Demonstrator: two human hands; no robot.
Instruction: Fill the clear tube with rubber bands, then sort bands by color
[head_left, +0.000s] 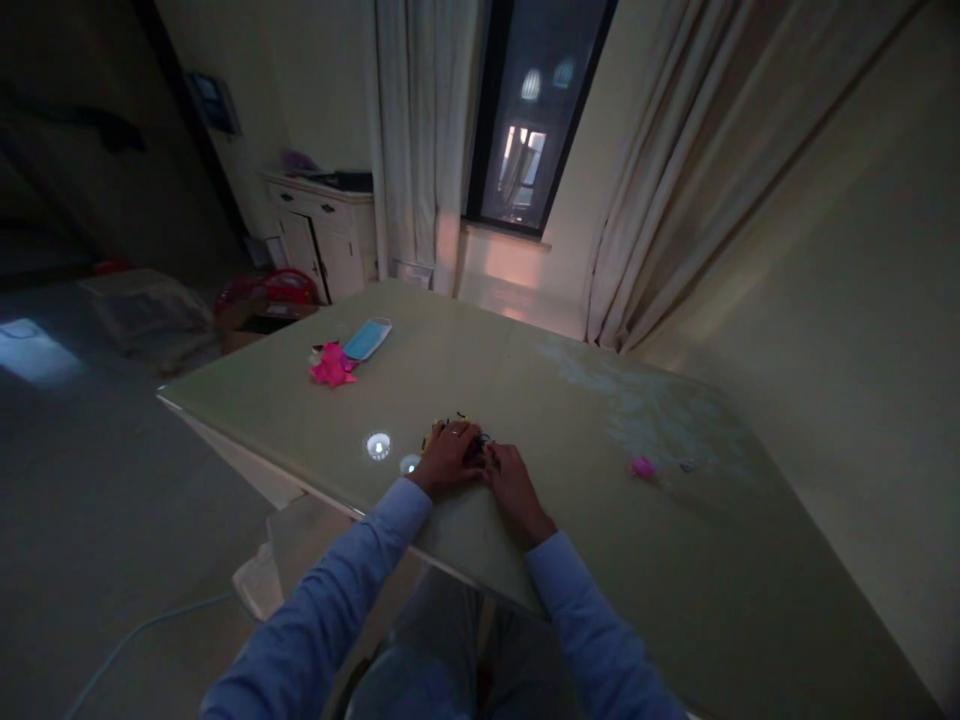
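While the left hand (452, 455) curls its fingers over a yellow-and-black bundle (429, 436) on the glossy tabletop (480, 360), the right hand (517, 485) works close beside it; can't tell whether either's fingers are clamped. Step, by judgement: two-handed fingertip work; next move calls for fine, steady control. Wrists low, forearms converging. Farther left: blue face mask (367, 340).

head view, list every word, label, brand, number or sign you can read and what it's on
No text can be read anywhere in this view.
Wall panel: too small and blurred to read.
Blue face mask: no lettering visible.
Yellow-and-black item: mostly covered by the left hand; no marking can be made out.
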